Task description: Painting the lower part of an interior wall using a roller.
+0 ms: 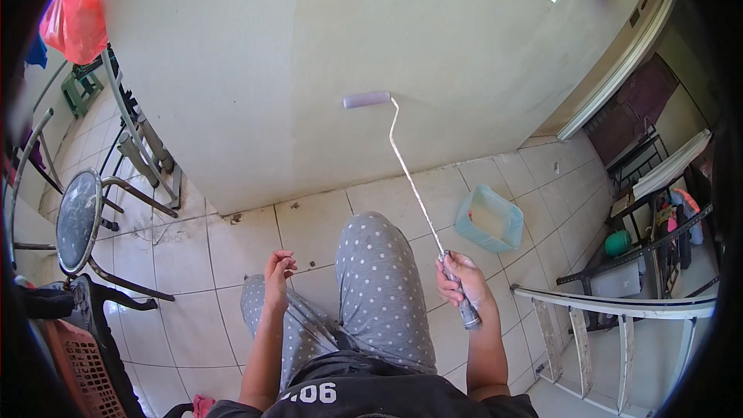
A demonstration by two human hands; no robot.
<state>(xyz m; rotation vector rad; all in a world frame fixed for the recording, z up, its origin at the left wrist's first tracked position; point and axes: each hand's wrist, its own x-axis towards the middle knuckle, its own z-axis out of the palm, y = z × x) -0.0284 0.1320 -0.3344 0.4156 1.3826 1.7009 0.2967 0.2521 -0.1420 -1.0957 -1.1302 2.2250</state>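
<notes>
A pale wall [309,54] fills the upper frame above a tiled floor [309,232], where you sit with one knee in dotted grey trousers [379,286] raised. A ladder [611,325] lies at your right; a round stool [77,220] stands at your left. A light blue paint tray [489,218] rests on the tiles near the wall. Your right hand [460,279] is closed around the handle of a long paint roller [410,178], its sleeve apparently touching the wall. Your left hand [279,267] hangs empty, fingers loosely curled.
</notes>
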